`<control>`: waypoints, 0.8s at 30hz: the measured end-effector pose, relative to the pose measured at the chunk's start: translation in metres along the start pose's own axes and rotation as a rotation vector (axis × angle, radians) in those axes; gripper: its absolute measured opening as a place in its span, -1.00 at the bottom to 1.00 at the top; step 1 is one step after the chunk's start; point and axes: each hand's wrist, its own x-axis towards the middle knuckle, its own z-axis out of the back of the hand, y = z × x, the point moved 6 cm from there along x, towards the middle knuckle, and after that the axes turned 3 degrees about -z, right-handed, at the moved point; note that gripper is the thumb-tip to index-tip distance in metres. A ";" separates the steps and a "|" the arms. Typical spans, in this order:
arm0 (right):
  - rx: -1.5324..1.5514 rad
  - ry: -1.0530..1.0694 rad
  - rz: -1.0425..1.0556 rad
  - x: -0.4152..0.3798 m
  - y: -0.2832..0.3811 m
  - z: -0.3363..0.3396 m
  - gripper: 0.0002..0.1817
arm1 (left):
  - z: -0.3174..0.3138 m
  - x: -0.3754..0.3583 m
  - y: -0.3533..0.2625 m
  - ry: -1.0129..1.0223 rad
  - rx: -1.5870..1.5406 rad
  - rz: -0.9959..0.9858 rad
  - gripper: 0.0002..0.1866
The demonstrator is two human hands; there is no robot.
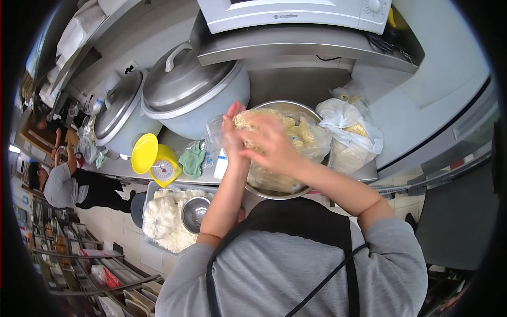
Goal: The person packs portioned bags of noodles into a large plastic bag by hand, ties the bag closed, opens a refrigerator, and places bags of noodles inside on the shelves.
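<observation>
My left hand (231, 132) is raised at the left rim of a large metal bowl (285, 196), its fingers stretched upward and nothing in its grip. Facing it, palm inward, my right hand (270, 141) is smeared by motion, with thumb and fingers apart. The two hands overlap in this view, over the bowl. A clear plastic bag (317, 145) lines the bowl, and pale yellow noodle-like strands (303, 129) lie in it, some right behind my fingers.
A white plastic bag (346, 150) leans right of the bowl. Leftward are large lidded pots (200, 105), a yellow scale (163, 169) and a green cloth (193, 160). Below stands a tub (150, 240) of white shreds with a metal bowl (196, 211). A microwave (296, 16) sits overhead; another person (63, 185) stands far left.
</observation>
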 end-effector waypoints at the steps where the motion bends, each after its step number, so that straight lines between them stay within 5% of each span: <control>1: 0.005 0.008 0.008 0.000 -0.003 0.003 -0.61 | -0.005 -0.006 -0.003 -0.145 -0.219 0.124 -0.56; 4: 0.015 -0.190 -0.220 -0.004 -0.027 0.019 -0.58 | -0.018 -0.024 0.009 -0.304 -0.453 0.238 -0.61; 6: -0.051 -0.149 -0.245 -0.010 -0.039 0.013 -0.54 | -0.035 -0.032 0.008 -0.068 -0.340 0.209 -0.62; 17: 0.336 -0.195 -0.390 -0.027 -0.080 0.006 -0.69 | -0.023 0.011 0.033 -0.051 0.221 0.283 -0.61; 20: 0.103 -0.241 -0.198 0.009 -0.069 0.023 -0.71 | -0.033 0.033 0.021 0.084 0.597 0.109 -0.66; 22: -0.053 -0.278 -0.072 0.026 -0.068 0.024 -0.71 | -0.067 0.028 0.005 0.441 1.043 -0.479 -0.71; 24: 0.262 -0.170 -0.293 0.028 -0.102 0.005 -0.81 | -0.078 0.027 0.010 0.411 1.237 -0.410 -0.70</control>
